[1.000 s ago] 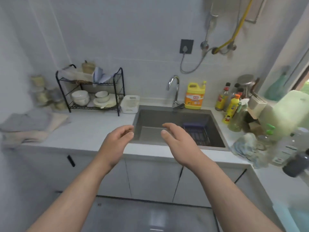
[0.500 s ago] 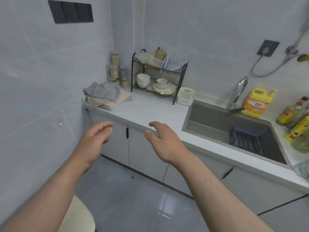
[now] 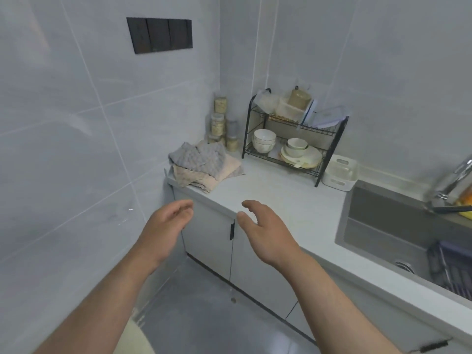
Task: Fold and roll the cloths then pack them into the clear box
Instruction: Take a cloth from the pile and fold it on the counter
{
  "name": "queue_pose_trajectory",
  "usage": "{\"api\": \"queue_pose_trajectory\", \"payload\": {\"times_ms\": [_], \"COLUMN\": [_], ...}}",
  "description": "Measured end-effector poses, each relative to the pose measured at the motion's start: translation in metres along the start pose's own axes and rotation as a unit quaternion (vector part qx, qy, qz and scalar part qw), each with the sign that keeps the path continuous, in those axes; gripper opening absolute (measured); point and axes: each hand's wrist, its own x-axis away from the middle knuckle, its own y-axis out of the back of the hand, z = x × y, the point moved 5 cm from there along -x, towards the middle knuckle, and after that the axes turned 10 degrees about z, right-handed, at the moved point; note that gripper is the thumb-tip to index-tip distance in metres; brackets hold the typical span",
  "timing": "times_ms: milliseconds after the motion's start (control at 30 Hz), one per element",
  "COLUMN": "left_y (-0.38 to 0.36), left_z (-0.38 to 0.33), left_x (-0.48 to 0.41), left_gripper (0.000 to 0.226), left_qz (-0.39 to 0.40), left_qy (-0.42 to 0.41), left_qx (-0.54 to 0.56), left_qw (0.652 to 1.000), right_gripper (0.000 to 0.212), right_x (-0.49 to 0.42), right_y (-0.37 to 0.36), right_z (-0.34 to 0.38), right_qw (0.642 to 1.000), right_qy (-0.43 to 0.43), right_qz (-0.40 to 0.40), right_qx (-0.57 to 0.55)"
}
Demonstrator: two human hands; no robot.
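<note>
Your white countertop [image 3: 275, 195] just beyond both hands, a heap of cloths [image 3: 204, 163] past your left hand at the corner, stacked jars [image 3: 221, 123] behind them, a black dish rack [image 3: 293, 139] beyond your right hand — a white basket [image 3: 339, 172] beside it, the sink [image 3: 398, 226] further right.

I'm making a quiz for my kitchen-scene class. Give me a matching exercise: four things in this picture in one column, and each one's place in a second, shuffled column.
Things:
1. cloths
2. bowls
3. white basket
4. jars

Places:
A. on the counter between the dish rack and the sink
B. in the wall corner, behind the cloths
C. heaped at the counter's left end
D. on the lower shelf of the dish rack

Pairs: 1-C, 2-D, 3-A, 4-B
</note>
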Motion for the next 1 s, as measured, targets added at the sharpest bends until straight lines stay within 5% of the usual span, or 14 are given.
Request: {"api": "queue_pose_trajectory", "payload": {"times_ms": [633, 1000], "left_y": [0.064, 0.11], "left_z": [-0.002, 0.02], "left_x": [-0.247, -0.465], "left_gripper": [0.023, 0.014], "left_qz": [0.006, 0.131], "left_qy": [0.019, 0.037], "left_qx": [-0.006, -0.014], "left_qw": [1.0, 0.991], "right_gripper": [0.045, 0.042], "right_x": [-0.24, -0.402], "right_y": [0.049, 0.043], "right_z": [-0.018, -0.027], "right_qw": [0.998, 0.98], "right_qy": [-0.045, -0.175], "right_qz": [-0.006, -0.056], "right_qx": [-0.042, -0.073]}}
